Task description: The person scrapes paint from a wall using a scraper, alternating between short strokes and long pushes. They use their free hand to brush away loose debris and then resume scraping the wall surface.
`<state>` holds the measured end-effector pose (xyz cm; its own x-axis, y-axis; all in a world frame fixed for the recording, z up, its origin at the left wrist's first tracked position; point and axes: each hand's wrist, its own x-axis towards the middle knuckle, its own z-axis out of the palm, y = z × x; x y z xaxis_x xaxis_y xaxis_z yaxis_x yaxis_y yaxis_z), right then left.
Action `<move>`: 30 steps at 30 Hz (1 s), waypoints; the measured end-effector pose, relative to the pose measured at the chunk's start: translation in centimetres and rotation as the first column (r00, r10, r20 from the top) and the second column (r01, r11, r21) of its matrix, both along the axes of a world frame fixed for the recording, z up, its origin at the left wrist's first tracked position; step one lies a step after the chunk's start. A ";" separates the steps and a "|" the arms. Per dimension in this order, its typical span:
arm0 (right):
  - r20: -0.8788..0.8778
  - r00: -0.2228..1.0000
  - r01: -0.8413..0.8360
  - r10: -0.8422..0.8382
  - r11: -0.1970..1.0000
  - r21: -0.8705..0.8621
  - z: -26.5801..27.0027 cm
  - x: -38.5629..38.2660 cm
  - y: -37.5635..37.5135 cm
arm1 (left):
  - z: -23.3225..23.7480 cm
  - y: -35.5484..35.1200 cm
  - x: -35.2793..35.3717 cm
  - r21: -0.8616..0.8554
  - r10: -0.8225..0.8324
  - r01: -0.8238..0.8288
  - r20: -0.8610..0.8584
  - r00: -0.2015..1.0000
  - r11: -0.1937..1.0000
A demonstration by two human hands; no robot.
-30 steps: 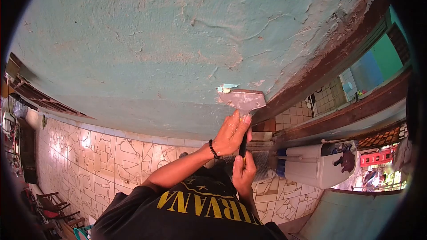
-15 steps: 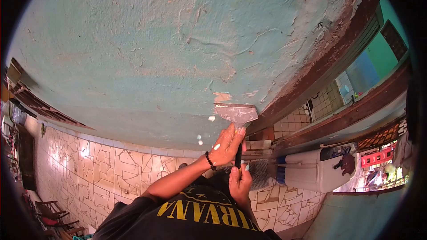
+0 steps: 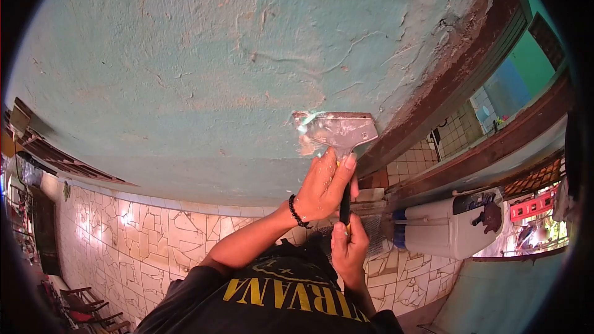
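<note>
A wide scraper [image 3: 346,131] has its blade flat against the peeling turquoise wall [image 3: 204,74], near the brown frame. Around the neck and upper part of its black handle [image 3: 345,205] my left hand [image 3: 323,187] is closed; a dark beaded bracelet circles that wrist. My right hand [image 3: 350,246] grips the handle's lower end. Whitish paint flakes [image 3: 304,125] lie or fall at the blade's left corner, over a bare patch. Bits of dust cling to my left hand.
A brown wooden frame [image 3: 458,74] runs along the wall's right side, with a tiled room beyond. Pale cracked-pattern tiles [image 3: 142,229] cover the floor. At the right are a whitish appliance [image 3: 433,229] and a red crate [image 3: 532,204]. Wooden chairs [image 3: 86,309] stand lower left.
The scraper and both hands have moved up and slightly right along the wall. The bare patch beside the blade has grown, and flakes now cluster at its left corner.
</note>
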<state>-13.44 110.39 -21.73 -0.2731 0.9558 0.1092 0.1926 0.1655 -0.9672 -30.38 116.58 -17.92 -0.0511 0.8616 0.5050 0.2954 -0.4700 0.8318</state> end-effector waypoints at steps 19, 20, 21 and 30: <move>-0.268 0.928 -0.266 0.259 0.964 0.013 -2.0 1.9 -2.2 | 3.8 -1.7 -0.5 -0.001 0.295 -0.299 -0.166 0.941 0.954; -0.291 0.920 -0.269 0.262 0.963 0.017 -2.6 2.3 -2.4 | 4.3 -2.0 -0.9 0.134 0.412 -0.390 -0.309 0.857 0.911; -0.274 0.931 -0.226 0.240 0.971 0.082 -4.0 2.1 -2.4 | 4.0 -2.3 -1.3 0.253 0.516 -0.451 -0.360 0.777 0.856; -0.206 0.951 -0.188 0.228 0.962 0.197 -5.2 1.6 -2.2 | 4.2 3.3 -2.3 0.602 0.212 0.353 -0.670 0.711 0.716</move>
